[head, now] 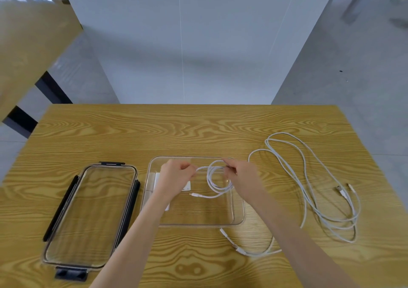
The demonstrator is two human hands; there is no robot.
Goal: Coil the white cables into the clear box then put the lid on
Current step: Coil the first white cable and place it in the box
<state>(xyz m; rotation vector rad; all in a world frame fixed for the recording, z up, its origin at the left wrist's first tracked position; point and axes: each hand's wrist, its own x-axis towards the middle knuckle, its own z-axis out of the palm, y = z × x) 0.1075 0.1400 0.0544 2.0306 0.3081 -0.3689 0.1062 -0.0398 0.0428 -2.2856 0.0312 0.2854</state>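
A clear box [239, 214] stands at the table's middle. Above it I hold a small coil of white cable [217, 185]. My left hand [176, 177] pinches the cable's free stretch at the coil's left. My right hand [240, 175] pinches the top of the loops. One plug end dangles low inside the box. The clear lid [88, 217] with black latches lies flat to the left of the box. More loose white cables [313, 188] sprawl on the table to the right, with one plug end lying in front of the box.
The wooden table [198, 128] carries everything. A white label or card [157, 181] lies in the box's left part under my left wrist. A second wooden surface [28, 44] sits at the far left, with grey floor beyond.
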